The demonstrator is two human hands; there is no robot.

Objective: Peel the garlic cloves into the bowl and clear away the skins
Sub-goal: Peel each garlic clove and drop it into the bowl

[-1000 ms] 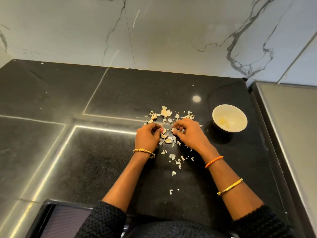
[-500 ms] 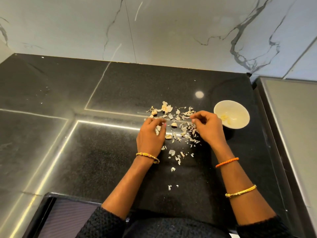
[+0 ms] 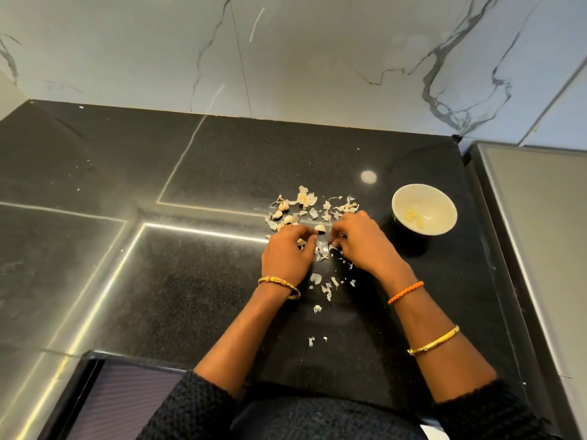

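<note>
Resting knuckles-up on the polished black speckled worktop (image 3: 197,274), both hands work in the middle of a scatter of papery, off-white garlic skins (image 3: 320,254). The left hand (image 3: 287,254) has its fingers curled inward, and a small pale piece shows under them; whether it is a clove or a skin I cannot tell. The right hand (image 3: 362,241) also curls its fingers down toward the flakes, the tips bunched close together, but what they pinch, if anything, is hidden. Between the two hands lies a rounded, unpeeled garlic clove (image 3: 320,229), and a few more plump cloves (image 3: 279,214) sit at the far left edge of the pile among curled, brittle husks. More thin torn flakes trail toward the person. To the right of the pile, well apart from the hands, stands a round, smooth, cream bowl (image 3: 441,206) holding a few pale yellow peeled cloves (image 3: 414,217). A veined marble wall (image 3: 286,58) rises behind.
</note>
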